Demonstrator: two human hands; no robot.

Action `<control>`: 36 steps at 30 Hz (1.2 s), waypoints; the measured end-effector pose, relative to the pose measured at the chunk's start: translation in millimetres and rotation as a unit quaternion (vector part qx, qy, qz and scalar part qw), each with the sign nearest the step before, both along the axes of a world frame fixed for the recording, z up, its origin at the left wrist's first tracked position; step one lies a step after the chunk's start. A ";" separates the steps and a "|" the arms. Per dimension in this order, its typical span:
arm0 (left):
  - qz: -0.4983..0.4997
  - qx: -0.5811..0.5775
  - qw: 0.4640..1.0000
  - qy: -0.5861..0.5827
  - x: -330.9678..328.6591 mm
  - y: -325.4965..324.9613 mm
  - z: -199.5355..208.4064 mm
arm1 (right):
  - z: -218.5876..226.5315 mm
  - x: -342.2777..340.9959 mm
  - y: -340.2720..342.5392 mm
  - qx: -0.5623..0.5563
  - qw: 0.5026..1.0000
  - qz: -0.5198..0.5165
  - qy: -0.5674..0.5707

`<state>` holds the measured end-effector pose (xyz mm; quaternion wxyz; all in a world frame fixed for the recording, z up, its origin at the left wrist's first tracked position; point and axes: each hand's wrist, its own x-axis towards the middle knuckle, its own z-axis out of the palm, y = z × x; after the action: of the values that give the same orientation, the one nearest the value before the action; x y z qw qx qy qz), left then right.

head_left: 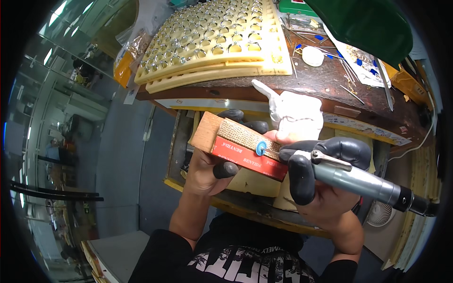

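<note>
Cluttered and scarred, the dark wooden workbench (325, 80) stood before the seated person. The left hand (207, 170), fingertips capped in black rubber, was clamped around a rectangular wooden block (222, 134) with a coarse woven top and a red side, tilted up so its face met the tool. The right hand (321, 177) was closed around a grey metal rotary handpiece (363, 181), pen-style for control, its small blue disc (261, 148) touching the block's edge. Just behind sat a white moulded bench peg (295, 113). Farther back lay stacked cream trays of silver rings (212, 37), with thin metal tools (349, 70) scattered near a green lamp shade (368, 23).
</note>
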<state>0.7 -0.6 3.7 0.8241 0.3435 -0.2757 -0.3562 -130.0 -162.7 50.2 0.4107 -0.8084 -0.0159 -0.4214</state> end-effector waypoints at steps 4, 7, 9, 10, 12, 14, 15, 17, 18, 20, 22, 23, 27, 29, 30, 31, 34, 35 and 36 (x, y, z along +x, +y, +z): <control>0.022 0.049 0.998 -0.023 -0.8 -0.7 1.2 | -4.4 0.9 0.1 0.043 0.998 0.032 0.013; -0.001 -0.004 1.000 0.004 -0.4 -0.8 1.1 | -0.1 -0.8 0.5 0.027 0.999 0.016 0.008; -0.001 -0.002 1.000 -0.001 0.0 -0.5 1.1 | -1.7 -0.8 -0.4 0.007 1.000 -0.004 0.010; -0.002 -0.003 1.000 -0.001 -0.2 -0.9 1.2 | -7.7 0.1 -2.3 0.009 1.000 0.009 0.012; 0.003 0.002 1.000 0.003 -0.7 -1.5 2.0 | -11.5 0.1 -3.6 0.010 1.000 0.022 0.015; 0.001 0.003 1.000 0.004 0.9 -0.7 -0.7 | -12.4 -0.7 -3.3 0.003 0.999 0.021 0.027; -0.002 0.003 1.000 0.005 1.8 -0.3 -2.1 | -12.3 -0.9 -3.2 0.003 0.999 0.020 0.028; -0.004 0.004 1.000 -0.003 4.2 1.3 -3.6 | -11.8 -0.3 -1.7 0.027 0.999 0.027 0.023; -0.007 0.004 1.000 -0.012 4.9 1.9 -3.9 | -12.5 1.0 -0.6 0.027 0.999 0.028 0.023; -0.007 0.001 1.000 -0.005 1.9 -0.2 -0.3 | -14.9 3.6 0.6 0.061 0.997 0.040 0.006; -0.005 0.000 1.000 0.001 0.8 -1.0 1.0 | -16.4 3.5 0.6 0.066 0.997 0.041 0.006; -0.006 -0.002 1.000 0.001 0.8 -0.8 1.1 | -16.7 3.4 0.5 0.071 0.997 0.041 0.006; -0.007 0.002 1.000 0.008 1.6 1.2 0.0 | -13.1 2.4 -1.7 0.033 0.999 0.028 0.022; -0.008 0.000 1.000 0.009 1.9 0.7 -0.6 | -14.9 2.8 -1.2 0.026 1.000 0.015 0.002; -0.008 -0.002 1.000 0.010 2.1 0.4 -0.8 | -14.1 2.3 -0.6 0.026 1.000 0.015 0.002; -0.008 -0.002 1.000 0.010 2.1 0.4 -0.7 | -12.5 1.8 0.3 0.029 0.999 0.011 0.007; -0.013 -0.001 1.000 0.012 2.3 1.0 -0.5 | -7.1 0.1 -0.4 0.009 1.000 0.001 0.021; -0.011 0.002 1.000 0.012 2.7 1.7 -0.8 | -6.1 -0.2 -0.7 -0.015 0.999 -0.007 0.030; -0.010 0.005 1.000 0.012 3.0 2.3 -1.1 | -7.0 0.2 -0.6 -0.015 0.999 -0.006 0.030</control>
<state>3.7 1.7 2.6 0.8221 0.3403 -0.2671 -0.3703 -129.8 -163.3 43.3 0.3962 -0.8266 -0.0047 -0.3996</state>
